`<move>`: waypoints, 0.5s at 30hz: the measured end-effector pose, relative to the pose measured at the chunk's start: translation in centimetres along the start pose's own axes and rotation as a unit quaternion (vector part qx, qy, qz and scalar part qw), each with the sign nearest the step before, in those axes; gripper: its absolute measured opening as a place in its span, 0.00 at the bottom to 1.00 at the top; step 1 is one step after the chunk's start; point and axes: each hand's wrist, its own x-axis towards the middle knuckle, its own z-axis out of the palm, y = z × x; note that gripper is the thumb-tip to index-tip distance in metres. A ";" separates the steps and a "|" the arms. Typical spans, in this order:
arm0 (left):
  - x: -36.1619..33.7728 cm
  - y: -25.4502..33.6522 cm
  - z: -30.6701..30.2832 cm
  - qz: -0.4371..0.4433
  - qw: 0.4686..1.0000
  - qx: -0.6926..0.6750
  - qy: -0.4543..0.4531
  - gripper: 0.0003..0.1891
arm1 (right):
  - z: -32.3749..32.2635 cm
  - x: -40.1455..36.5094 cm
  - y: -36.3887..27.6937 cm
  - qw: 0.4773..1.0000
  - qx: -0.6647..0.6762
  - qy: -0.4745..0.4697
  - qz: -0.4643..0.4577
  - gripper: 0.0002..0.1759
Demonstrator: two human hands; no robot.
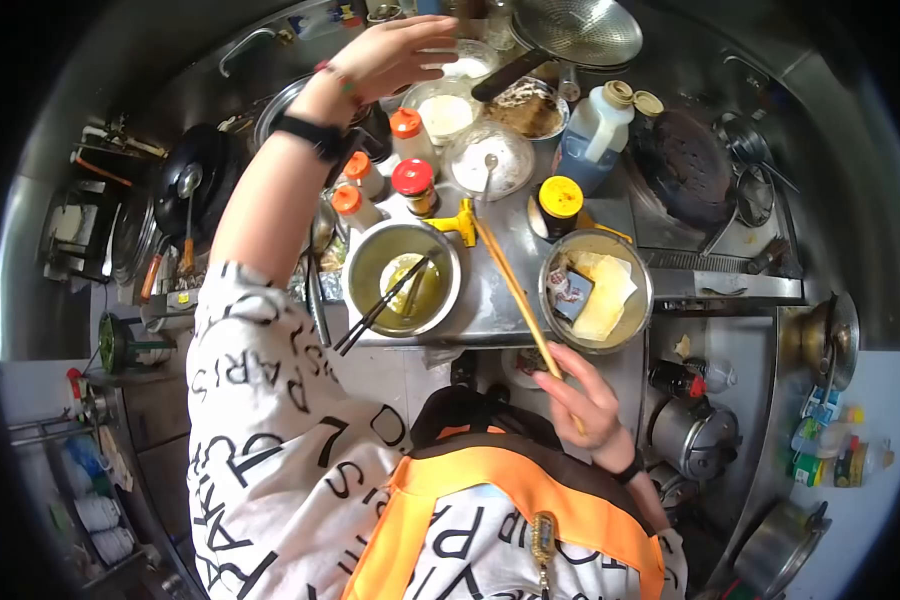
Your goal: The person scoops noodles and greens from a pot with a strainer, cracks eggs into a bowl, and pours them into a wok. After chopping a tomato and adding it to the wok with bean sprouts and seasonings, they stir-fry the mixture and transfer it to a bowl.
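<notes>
My left hand [402,58] is stretched out over the back of the counter, palm down with its fingers extended and nothing visible in it. It is above several bowls, near a white-filled bowl [446,112]. My right hand [582,398] grips long wooden chopsticks [510,275] at the counter's front edge, their tips pointing away from me. To their left, a metal bowl [354,285] holds yellowish liquid, and dark chopsticks [382,308] rest across it. On the right, a round container [630,322] holds a pale sheet [602,300] and a printed packet [568,292].
Orange-capped bottles [407,125], a red-lidded jar [414,182], a yellow-lidded jar [560,200] and a large jug [597,130] crowd the counter. A strainer pan [580,35] lies at the back. Woks stand left [195,190] and right [682,165]. Pressure cooker [698,435] sits below right.
</notes>
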 end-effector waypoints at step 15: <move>-26.4 -8.2 18.0 -0.085 0.978 -0.106 -0.159 0.29 | -3.3 -6.3 -0.4 0.948 -0.135 0.288 0.019 0.16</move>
